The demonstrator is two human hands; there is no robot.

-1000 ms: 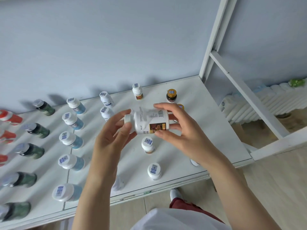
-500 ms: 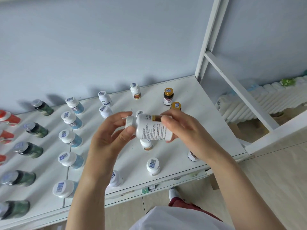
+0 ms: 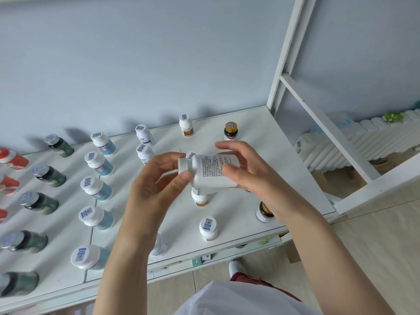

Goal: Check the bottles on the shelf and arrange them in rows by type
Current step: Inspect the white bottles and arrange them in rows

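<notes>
Visitor: Progress on the shelf [image 3: 288, 160]?

Sorter: The left part looks done, I'd judge. Red bottles [image 3: 13, 159] stand at the far edge, then a row of green bottles [image 3: 39, 202], then a row of blue bottles [image 3: 97, 187], each running back to front.

Visitor: And the right part?

Sorter: Less settled. Two navy-label bottles [image 3: 144, 134] stand at the back. A pale one near the front is half hidden behind the left forearm, so I cannot tell its type. Orange-label bottles [image 3: 186, 125] run loosely from back to front. Brown bottles [image 3: 230, 131] are split, with one at the back and one beside the right wrist.

Visitor: What is in hand?

Sorter: One white bottle [image 3: 213, 170], on its side in the air over the right part, cap to the left, small print facing up. It touches nothing on the shelf. The left hand [image 3: 156, 185] pinches the cap between thumb and fingers. The right hand [image 3: 250, 176] curls round the body, thumb on the print.

Visitor: Which step, then?

Sorter: Checking, by the look of it. The print is turned up for reading. Its type does not show from this side.

Visitor: What is left?

Sorter: Standing this one in its row, then probably gathering the brown ones and straightening the right part.
</notes>
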